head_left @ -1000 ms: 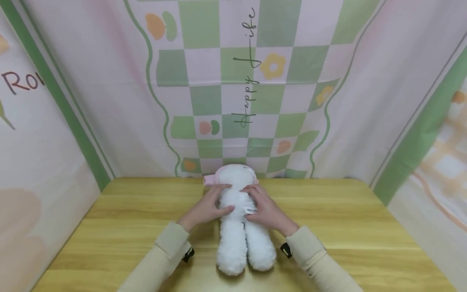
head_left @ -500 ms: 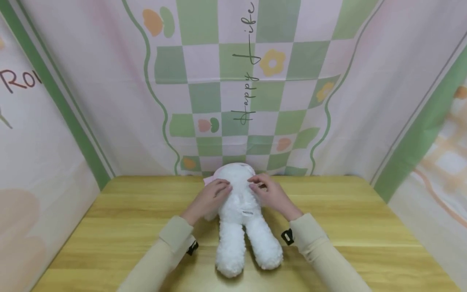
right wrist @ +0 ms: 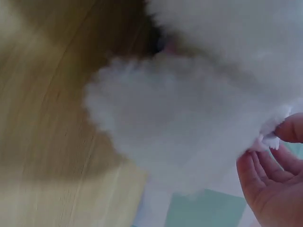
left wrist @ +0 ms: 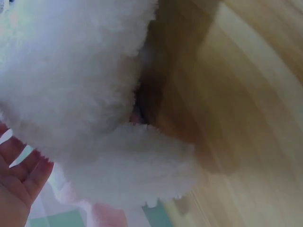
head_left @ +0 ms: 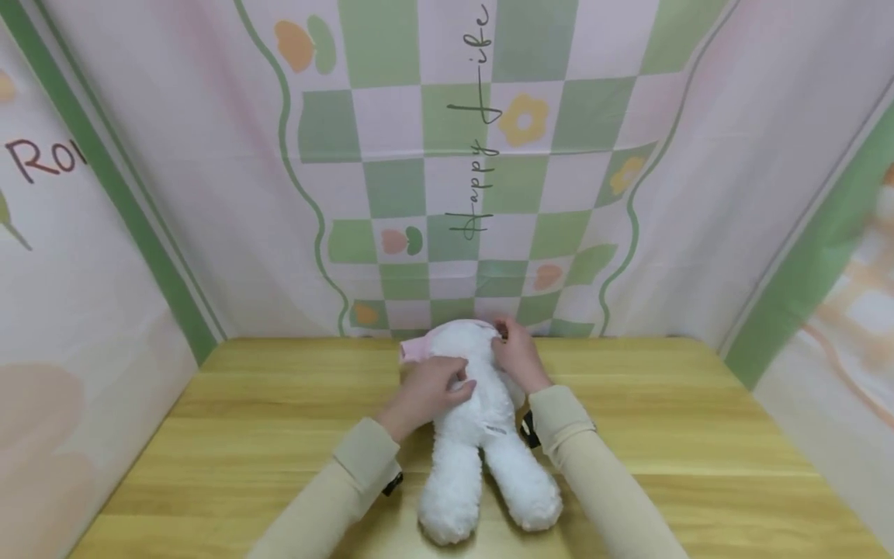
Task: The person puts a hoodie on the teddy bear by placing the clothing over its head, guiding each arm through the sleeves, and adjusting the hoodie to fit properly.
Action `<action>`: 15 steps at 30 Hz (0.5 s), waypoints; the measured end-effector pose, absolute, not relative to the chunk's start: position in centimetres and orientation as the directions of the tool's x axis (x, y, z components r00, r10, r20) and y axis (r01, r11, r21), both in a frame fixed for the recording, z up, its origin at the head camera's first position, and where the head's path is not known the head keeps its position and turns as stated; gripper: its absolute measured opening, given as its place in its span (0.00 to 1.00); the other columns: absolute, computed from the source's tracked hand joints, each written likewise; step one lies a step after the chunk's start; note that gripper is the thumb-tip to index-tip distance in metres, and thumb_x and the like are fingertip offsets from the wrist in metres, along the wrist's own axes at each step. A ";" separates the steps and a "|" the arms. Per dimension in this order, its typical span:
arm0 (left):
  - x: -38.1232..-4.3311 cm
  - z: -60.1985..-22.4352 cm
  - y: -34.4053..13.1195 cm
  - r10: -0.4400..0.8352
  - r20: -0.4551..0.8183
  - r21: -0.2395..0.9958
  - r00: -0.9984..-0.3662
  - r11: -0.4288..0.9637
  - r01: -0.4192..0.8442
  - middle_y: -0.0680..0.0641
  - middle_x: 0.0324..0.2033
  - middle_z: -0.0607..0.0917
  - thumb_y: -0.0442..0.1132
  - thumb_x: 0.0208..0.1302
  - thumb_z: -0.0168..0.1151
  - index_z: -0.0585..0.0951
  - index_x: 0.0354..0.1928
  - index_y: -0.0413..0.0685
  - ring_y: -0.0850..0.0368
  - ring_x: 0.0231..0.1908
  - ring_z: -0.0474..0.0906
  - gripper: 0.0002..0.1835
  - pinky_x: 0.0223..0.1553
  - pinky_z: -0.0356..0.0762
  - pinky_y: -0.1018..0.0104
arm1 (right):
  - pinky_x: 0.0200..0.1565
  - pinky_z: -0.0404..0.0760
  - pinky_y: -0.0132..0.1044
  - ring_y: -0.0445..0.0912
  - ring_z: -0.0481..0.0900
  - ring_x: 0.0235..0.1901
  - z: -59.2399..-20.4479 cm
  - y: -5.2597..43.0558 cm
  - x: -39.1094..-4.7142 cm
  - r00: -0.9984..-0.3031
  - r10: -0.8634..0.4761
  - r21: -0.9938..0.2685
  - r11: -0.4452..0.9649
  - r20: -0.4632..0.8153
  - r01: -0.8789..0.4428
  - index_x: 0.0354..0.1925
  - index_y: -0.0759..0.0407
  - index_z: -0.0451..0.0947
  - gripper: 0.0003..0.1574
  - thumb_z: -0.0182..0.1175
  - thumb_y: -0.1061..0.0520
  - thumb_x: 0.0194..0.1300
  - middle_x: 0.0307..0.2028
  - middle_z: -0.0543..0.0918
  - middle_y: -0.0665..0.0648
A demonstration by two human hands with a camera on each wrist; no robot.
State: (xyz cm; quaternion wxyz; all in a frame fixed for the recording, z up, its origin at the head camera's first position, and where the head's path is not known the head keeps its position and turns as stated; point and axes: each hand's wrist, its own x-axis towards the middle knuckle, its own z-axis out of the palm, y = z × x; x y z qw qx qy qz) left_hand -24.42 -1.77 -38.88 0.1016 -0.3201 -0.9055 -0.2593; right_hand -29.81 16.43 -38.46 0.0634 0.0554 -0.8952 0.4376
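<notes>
A fluffy white plush toy [head_left: 464, 404] lies back side up on the table, its head toward the patterned cloth and its two legs toward me. A small tag [head_left: 496, 429] shows low on its back. Pink fabric [head_left: 414, 349] sticks out at the left of its head. My left hand [head_left: 429, 388] rests on the upper back, thumb and fingers apart. Beside the right of the head, my right hand [head_left: 518, 353] pinches a small pale pink-white bit [right wrist: 266, 138] at the fur's edge. The toy's front is hidden.
The toy lies on a wood-grain table [head_left: 293, 411]. Behind the table's far edge hangs a green-and-white checked cloth [head_left: 457, 182], with more printed cloth [head_left: 91, 310] along the left side. A black strap piece [head_left: 393, 484] shows under the left sleeve.
My right hand has moved up from the toy's back to the side of its head. The left hand has shifted down and right, its fingers parted. The toy's legs have spread and shifted right.
</notes>
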 end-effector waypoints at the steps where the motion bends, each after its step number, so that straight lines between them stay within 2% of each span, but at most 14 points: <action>1: -24.4 -39.0 -1.6 0.526 0.342 0.394 -0.779 0.672 0.627 0.53 0.25 0.80 0.45 0.65 0.57 0.75 0.30 0.50 0.62 0.27 0.73 0.09 0.31 0.71 0.72 | 0.52 0.78 0.48 0.60 0.76 0.51 -38.5 16.5 -29.9 -0.984 -0.050 -0.769 0.617 0.171 -0.165 0.60 0.71 0.68 0.27 0.48 0.66 0.63 0.53 0.77 0.72; 4: -24.2 -39.6 -1.1 0.493 0.332 0.368 -0.804 0.718 0.591 0.50 0.36 0.83 0.48 0.65 0.56 0.78 0.40 0.48 0.56 0.37 0.77 0.12 0.40 0.76 0.66 | 0.47 0.79 0.47 0.57 0.78 0.46 -38.7 17.0 -30.1 -0.974 -0.096 -0.735 0.642 0.207 -0.220 0.57 0.69 0.73 0.25 0.50 0.68 0.60 0.48 0.79 0.69; 8: -24.1 -40.4 -0.7 0.408 0.382 0.338 -0.829 0.774 0.536 0.43 0.49 0.79 0.52 0.62 0.61 0.74 0.54 0.43 0.49 0.50 0.75 0.25 0.53 0.74 0.58 | 0.49 0.78 0.48 0.56 0.77 0.45 -39.0 17.5 -30.2 -0.953 -0.192 -0.706 0.640 0.234 -0.302 0.50 0.70 0.76 0.20 0.52 0.69 0.58 0.45 0.79 0.67; 12: -24.2 -41.1 -0.6 0.291 0.449 0.340 -0.844 0.818 0.464 0.34 0.60 0.69 0.57 0.53 0.68 0.65 0.63 0.38 0.40 0.61 0.66 0.43 0.61 0.68 0.49 | 0.49 0.78 0.50 0.57 0.76 0.44 -39.0 17.8 -29.8 -0.936 -0.263 -0.709 0.612 0.234 -0.349 0.47 0.72 0.76 0.18 0.52 0.70 0.57 0.44 0.77 0.68; 15: -24.3 -41.0 -0.5 0.239 0.418 0.374 -0.876 0.834 0.406 0.31 0.69 0.57 0.59 0.49 0.69 0.55 0.70 0.37 0.36 0.69 0.55 0.54 0.67 0.60 0.43 | 0.48 0.78 0.48 0.56 0.75 0.42 -38.9 18.0 -29.5 -0.929 -0.288 -0.708 0.604 0.234 -0.366 0.44 0.71 0.77 0.16 0.53 0.70 0.56 0.43 0.76 0.67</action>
